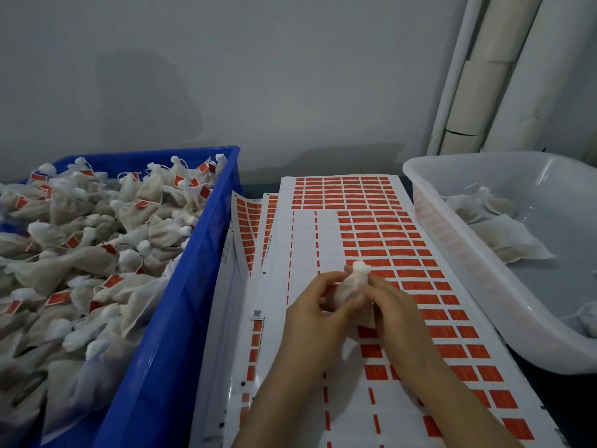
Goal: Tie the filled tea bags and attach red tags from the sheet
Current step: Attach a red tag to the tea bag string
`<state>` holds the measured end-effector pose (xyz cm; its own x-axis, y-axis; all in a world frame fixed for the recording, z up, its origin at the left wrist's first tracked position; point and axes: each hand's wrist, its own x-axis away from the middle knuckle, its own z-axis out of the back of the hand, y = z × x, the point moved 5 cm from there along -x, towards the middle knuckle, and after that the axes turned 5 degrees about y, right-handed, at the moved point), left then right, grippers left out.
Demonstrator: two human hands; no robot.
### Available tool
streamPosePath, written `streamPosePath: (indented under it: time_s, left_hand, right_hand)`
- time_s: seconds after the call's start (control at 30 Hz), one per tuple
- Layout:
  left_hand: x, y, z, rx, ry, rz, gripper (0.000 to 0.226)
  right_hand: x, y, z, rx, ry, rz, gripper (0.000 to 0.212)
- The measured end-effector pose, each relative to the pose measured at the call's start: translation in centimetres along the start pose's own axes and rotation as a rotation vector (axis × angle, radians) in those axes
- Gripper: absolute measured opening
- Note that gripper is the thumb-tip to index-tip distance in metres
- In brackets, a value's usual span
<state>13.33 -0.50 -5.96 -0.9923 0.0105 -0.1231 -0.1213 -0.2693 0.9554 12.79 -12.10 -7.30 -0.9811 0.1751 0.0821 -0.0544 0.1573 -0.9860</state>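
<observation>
**One tea bag in my two hands**

I hold one filled tea bag (353, 287) with both hands, just above the sticker sheet. My left hand (310, 313) wraps its curled fingers round the left side of the bag. My right hand (392, 310) grips the right side, with the fingers bent round it. The bag's top is bunched into a little white puff, and it pokes up between my fingers.

The sheet of red tags (381, 250) lies flat under my hands. It has many rows of small red tags. Some spots near the left side are bare white, where tags are gone. More sheets stick out from under it on the left.

To my left is a blue bin (181, 286). It is piled high with tied tea bags (97, 240), and many of them have red tags on strings.

To my right is a white tub (452, 240). A few flat, untied tea bags (507, 237) lie inside it.
</observation>
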Motion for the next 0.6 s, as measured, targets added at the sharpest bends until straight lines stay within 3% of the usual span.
streamPosePath:
  time_s: [0.07,0.13,0.17,0.3,0.43,0.6]
  left_hand:
    - [-0.1,0.0,0.7,0.010,0.073,-0.028,0.015]
    - [-0.2,-0.1,2.1,0.092,0.194,-0.015,0.009]
    - [-0.4,-0.2,2.9,0.152,0.264,0.006,0.010]
    - [-1.2,-0.2,6.1,0.389,0.571,0.068,0.010]
    - [-0.7,1.8,8.1,0.405,0.863,-0.144,0.037]
    - [-0.5,2.8,7.8,0.421,0.911,-0.216,0.051]
  right_hand:
    - [-0.2,0.1,-0.1,0.009,-0.012,0.046,0.037]
    - [-0.5,-0.1,0.3,0.101,0.057,0.162,0.019]
    - [-0.5,-0.2,0.7,0.115,0.104,0.189,0.021]
    - [-0.8,-0.1,1.3,0.198,0.208,0.126,0.019]
    - [-0.6,-0.1,1.4,0.287,0.216,0.155,0.021]
    - [-0.4,-0.5,1.2,0.339,0.207,0.149,0.020]
